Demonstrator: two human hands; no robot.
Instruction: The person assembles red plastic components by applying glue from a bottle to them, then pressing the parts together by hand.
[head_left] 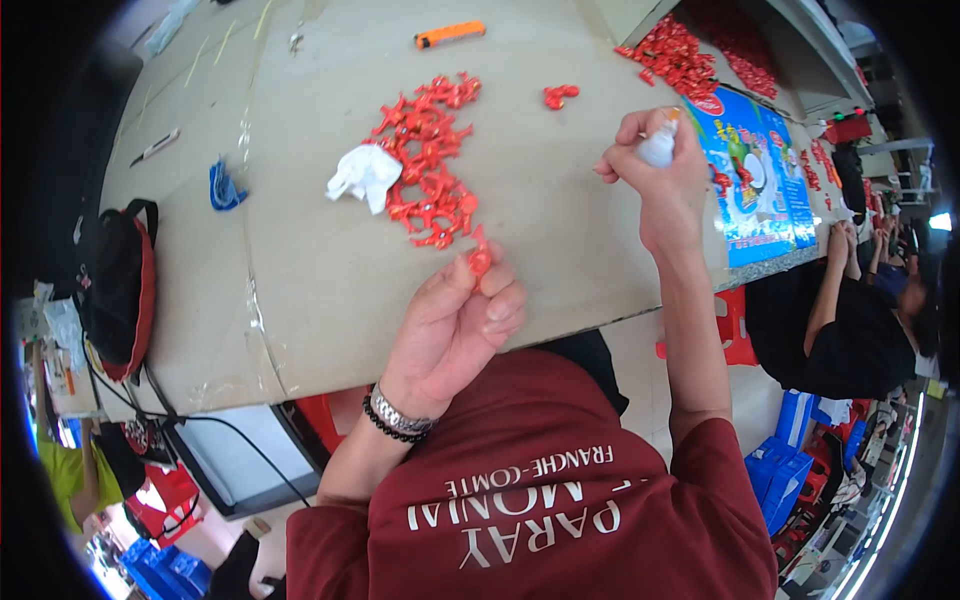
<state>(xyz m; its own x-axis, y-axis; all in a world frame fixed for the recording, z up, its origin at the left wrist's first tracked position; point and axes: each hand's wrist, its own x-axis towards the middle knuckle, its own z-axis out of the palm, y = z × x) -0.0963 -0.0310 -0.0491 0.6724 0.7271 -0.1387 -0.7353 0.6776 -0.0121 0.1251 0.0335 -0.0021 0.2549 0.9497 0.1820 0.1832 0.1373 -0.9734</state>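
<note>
Where the tabletop's point(570, 250) near edge runs past the person's body, one left hand point(465, 320) is raised just above it, thumb and fingertips pinching one small red piece point(480, 262), the other fingers curled. Just beyond that piece lies one loose pile of red pieces point(432, 190), well over a dozen, too tangled to count exactly. One crumpled white tissue point(365, 178) touches the pile's left side, and one blue crumpled strip point(226, 187) sits farther left. Out to the right, one right hand point(668, 170) is closed around one white bottle point(657, 148), near one blue printed sheet point(750, 190) that reaches the table's edge. Between the hands a broad stretch of tabletop gives room sideways; another opens left of the tissue. Farther out come one slim pen-like tool point(155, 147), one small red cluster point(560, 96), one orange tool point(450, 35) and, at far right, one big red heap point(675, 60).
</note>
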